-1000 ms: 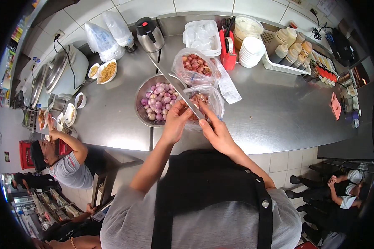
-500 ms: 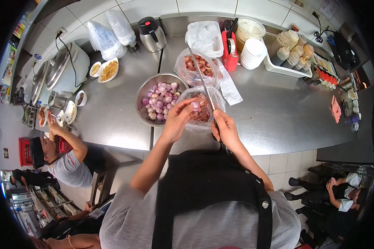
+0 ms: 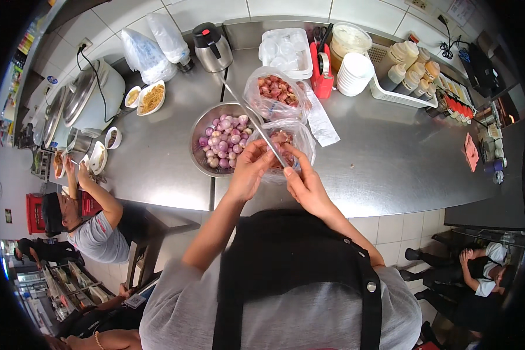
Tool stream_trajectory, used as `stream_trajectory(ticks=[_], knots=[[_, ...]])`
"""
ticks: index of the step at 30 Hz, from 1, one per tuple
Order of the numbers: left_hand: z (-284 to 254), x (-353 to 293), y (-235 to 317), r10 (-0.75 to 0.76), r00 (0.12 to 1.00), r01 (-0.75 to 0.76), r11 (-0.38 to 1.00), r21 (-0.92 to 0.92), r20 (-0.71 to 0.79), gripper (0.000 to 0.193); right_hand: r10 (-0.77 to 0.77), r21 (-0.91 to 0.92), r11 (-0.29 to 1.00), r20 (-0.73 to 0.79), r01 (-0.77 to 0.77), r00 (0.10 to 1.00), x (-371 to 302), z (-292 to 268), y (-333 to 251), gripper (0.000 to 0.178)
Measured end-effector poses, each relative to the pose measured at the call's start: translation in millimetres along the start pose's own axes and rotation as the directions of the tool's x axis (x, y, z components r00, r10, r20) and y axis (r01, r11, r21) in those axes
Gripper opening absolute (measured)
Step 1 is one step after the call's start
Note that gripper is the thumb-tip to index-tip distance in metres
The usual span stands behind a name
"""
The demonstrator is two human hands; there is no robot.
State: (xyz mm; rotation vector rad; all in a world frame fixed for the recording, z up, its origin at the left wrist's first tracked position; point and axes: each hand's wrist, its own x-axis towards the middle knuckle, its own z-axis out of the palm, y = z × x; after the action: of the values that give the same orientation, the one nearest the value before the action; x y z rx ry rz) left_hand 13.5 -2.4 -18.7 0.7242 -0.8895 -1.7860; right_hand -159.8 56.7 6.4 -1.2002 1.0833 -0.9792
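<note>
My left hand [image 3: 248, 175] pinches a small red onion, now mostly hidden by fingers and blade. Closed round the lower end of a long knife [image 3: 249, 109], my right hand [image 3: 310, 189] brings the blade against the onion; its handle is hidden. Both hands meet over a clear plastic bag [image 3: 307, 149] holding reddish onion skins. To their left, a steel bowl [image 3: 196, 157] contains many peeled small onions [image 3: 224, 137]. Just beyond the skins, another plastic bag [image 3: 252, 90] holds unpeeled red onions [image 3: 277, 88].
On the steel counter [image 3: 385, 169], a paper slip [image 3: 321, 121] lies right of the bags. Behind stand a thermal jug [image 3: 213, 49], a container tray [image 3: 303, 74], a red tape dispenser [image 3: 322, 81], stacked white tubs [image 3: 356, 74] and a bottle basket [image 3: 403, 102]. Someone works at left [image 3: 99, 239].
The knife has swung left, its tip moving from the container tray toward the jug. My right hand has shifted left and closer to my left hand, fingers reaching to the onion.
</note>
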Motion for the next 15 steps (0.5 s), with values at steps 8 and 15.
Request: stream_trajectory(ticks=[8, 15], knots=[[-4, -1, -6, -0.013, 0.999, 0.012, 1.0, -0.021, -0.043, 0.023, -0.257, -0.295, 0.925, -0.019, 0.24, 0.966, 1, 7, 1, 0.053], [-7, -3, -2, -0.028, 1.0, 0.028, 0.999, -0.031, 0.003, 0.025, 0.088, 0.097, 0.992, -0.022, -0.085, 0.996, 0, -9, -6, 0.051]])
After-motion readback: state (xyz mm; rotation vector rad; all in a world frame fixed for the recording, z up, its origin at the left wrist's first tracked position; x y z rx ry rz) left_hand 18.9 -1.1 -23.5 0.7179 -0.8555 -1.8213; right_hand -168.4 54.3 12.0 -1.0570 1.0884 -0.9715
